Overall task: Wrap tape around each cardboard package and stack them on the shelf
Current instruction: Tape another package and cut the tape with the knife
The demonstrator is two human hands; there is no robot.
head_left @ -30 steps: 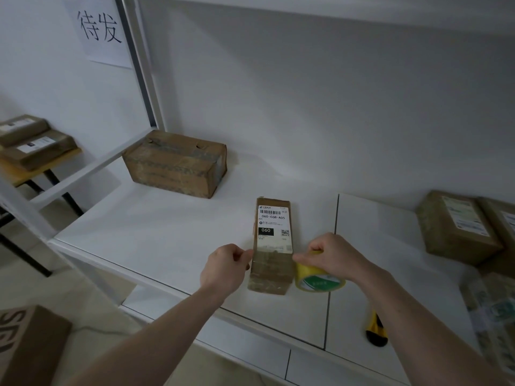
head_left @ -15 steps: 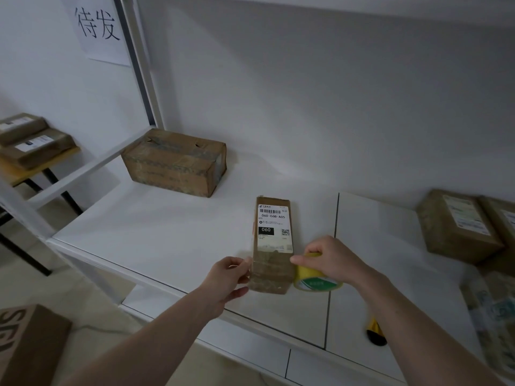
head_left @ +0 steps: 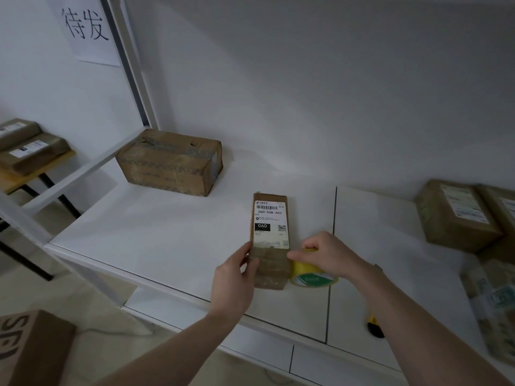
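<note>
Shelf: a wide white shelf board [head_left: 172,238] lies under both hands and runs away from them to the wall.
Large box: a big brown cardboard box with worn tape bands [head_left: 170,161] sits on the shelf, well beyond the left hand and off to its left, near the back corner.
Waiting stock: several brown labelled cardboard packages [head_left: 457,215] are grouped on the shelf well to the right of the right hand.
Package in work: a narrow brown cardboard package with a white barcode label [head_left: 269,240] lies flat between the two hands, its long side pointing away from them.
Left hand: the left hand [head_left: 232,280] touches the package's near left edge, thumb along the side and fingers loosely bent; whether it truly grips cannot be told.
Right hand: the right hand [head_left: 328,254] is curled over a yellow roll of packing tape [head_left: 313,275], which sits just beside the package's near right corner.
Knife: a yellow-and-black utility knife [head_left: 374,328] lies on the shelf nearer than the right hand, partly hidden by the forearm.
Change: a second ago the left hand was a closed fist at the package edge; it has since loosened and slid down to steady the side, while the roll has stayed put.
Meaning: this reads as tape being drawn across the near end; stacking is not yet done.
</note>
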